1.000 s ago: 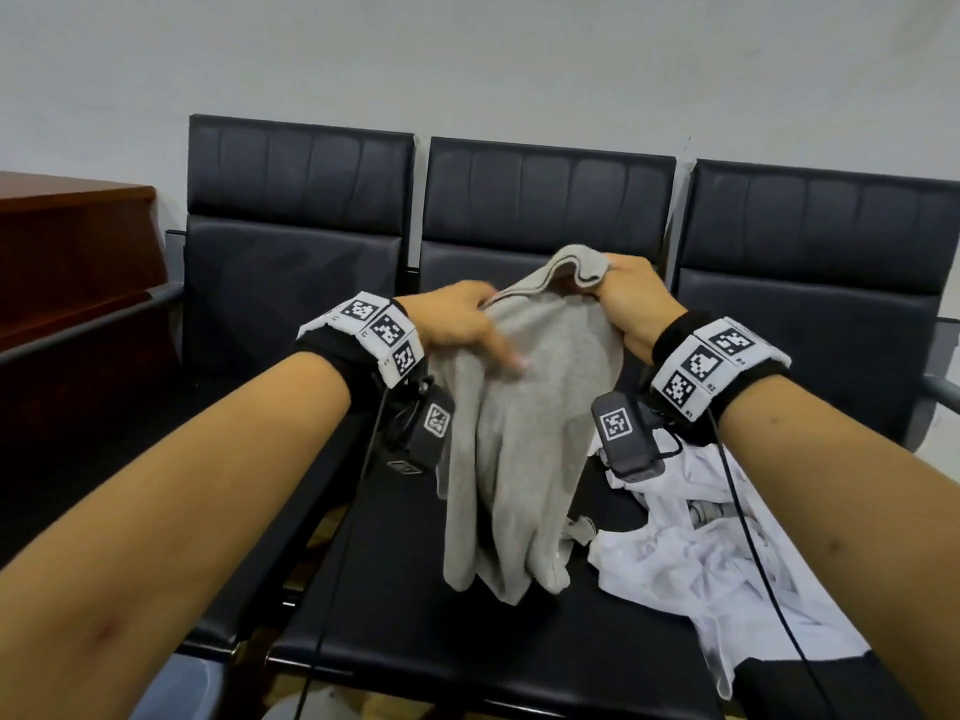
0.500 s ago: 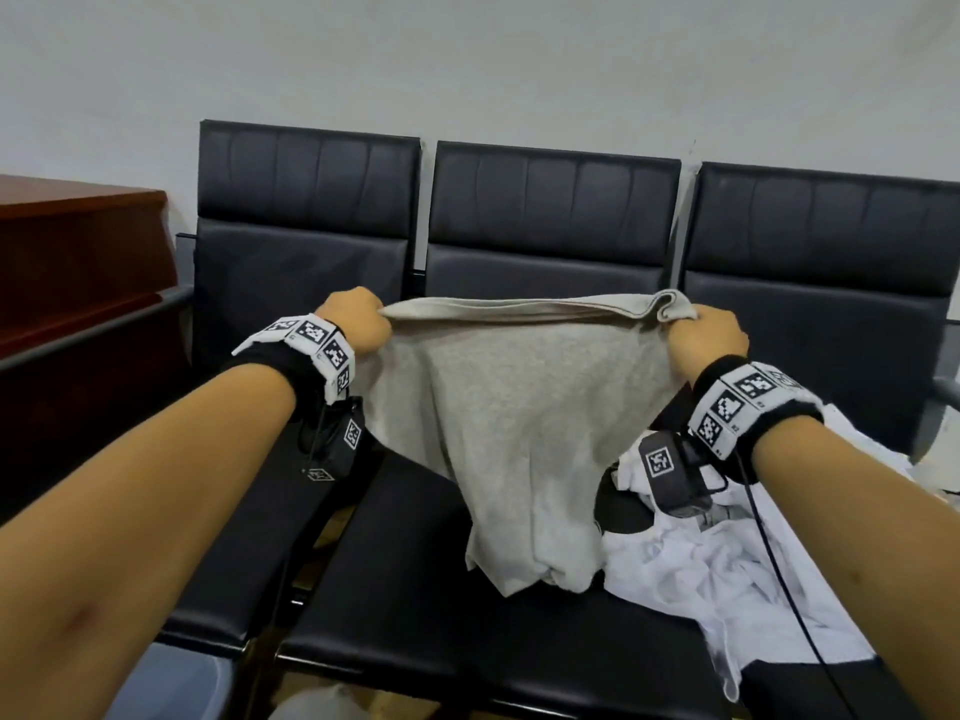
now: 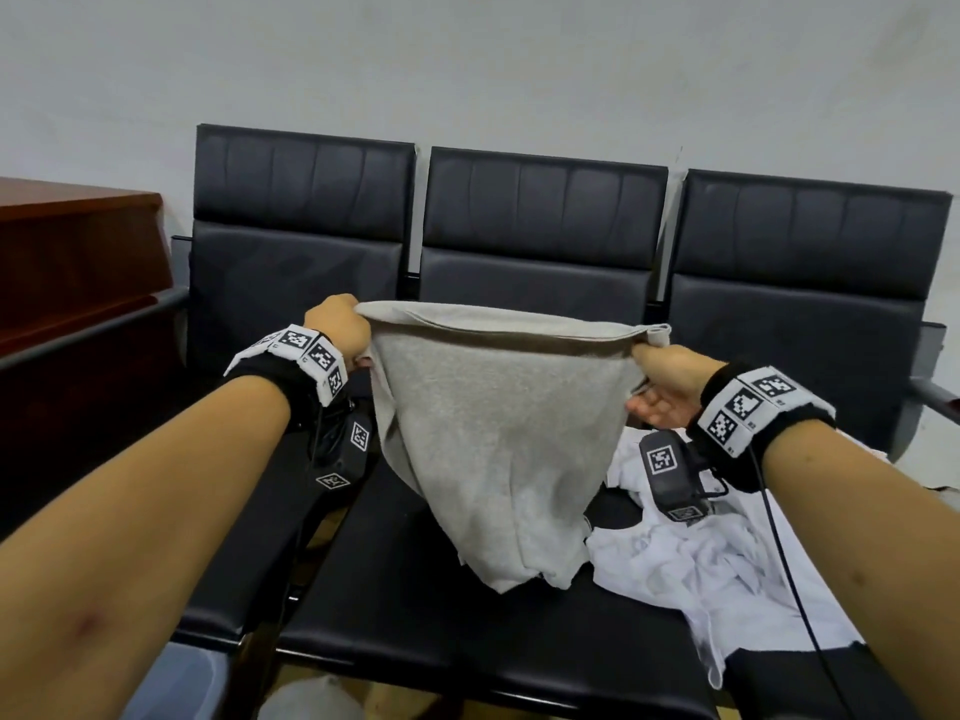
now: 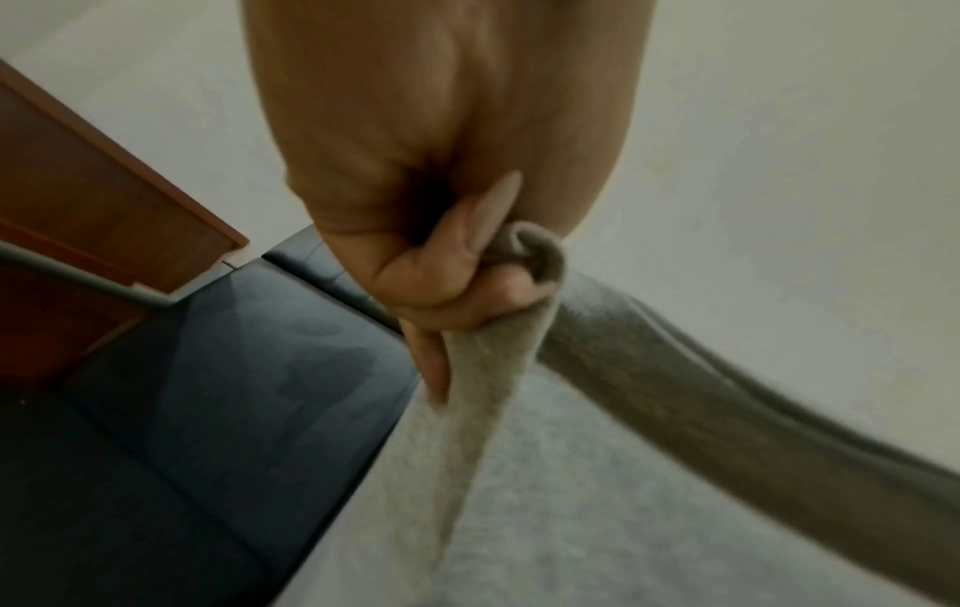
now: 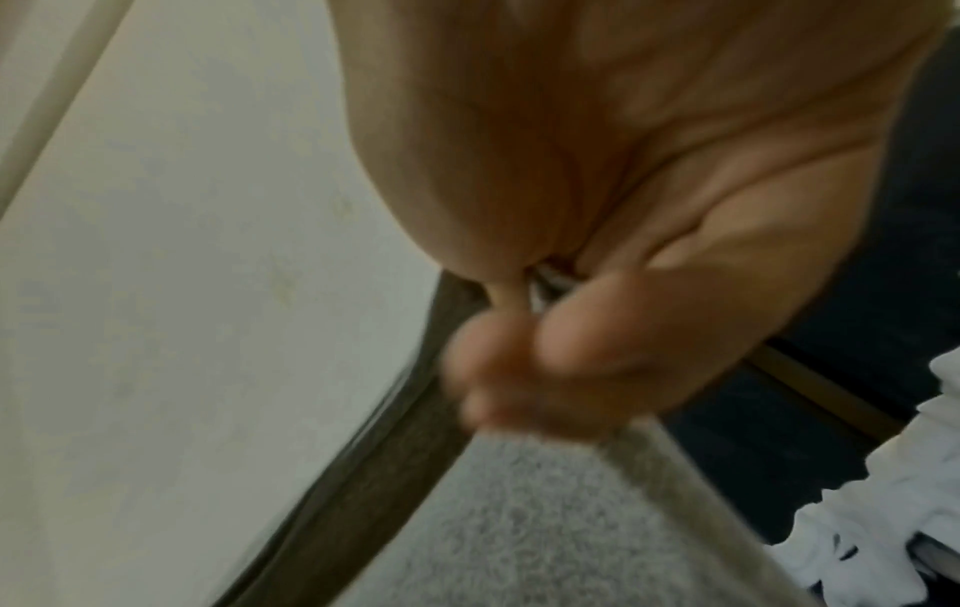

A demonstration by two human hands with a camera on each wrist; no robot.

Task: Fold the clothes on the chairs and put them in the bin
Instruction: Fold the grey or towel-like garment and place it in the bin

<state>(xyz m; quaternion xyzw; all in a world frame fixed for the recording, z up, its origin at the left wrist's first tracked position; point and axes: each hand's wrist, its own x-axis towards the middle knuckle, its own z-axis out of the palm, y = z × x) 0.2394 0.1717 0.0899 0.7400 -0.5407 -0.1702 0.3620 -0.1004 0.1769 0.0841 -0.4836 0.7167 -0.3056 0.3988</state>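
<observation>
A grey garment [image 3: 493, 433] hangs spread in the air above the middle black chair [image 3: 415, 589], its lower end bunched on the seat. My left hand [image 3: 343, 324] grips its top left corner, fingers curled round the rolled hem [image 4: 524, 250]. My right hand [image 3: 660, 371] pinches the top right corner between thumb and fingers [image 5: 519, 369]; that view is blurred. A crumpled white garment [image 3: 727, 558] lies on the seat to the right. No bin shows clearly.
Three black chairs stand in a row against a pale wall [image 3: 467, 70]. A reddish wooden cabinet [image 3: 72, 252] stands at the left, beside a grey metal armrest [image 3: 93, 324]. Something pale [image 3: 311, 698] shows under the chairs' front edge.
My hands have pulled apart, stretching the grey garment's top edge wide from a bunched hold. The view has shifted slightly lower and the garment now hangs spread.
</observation>
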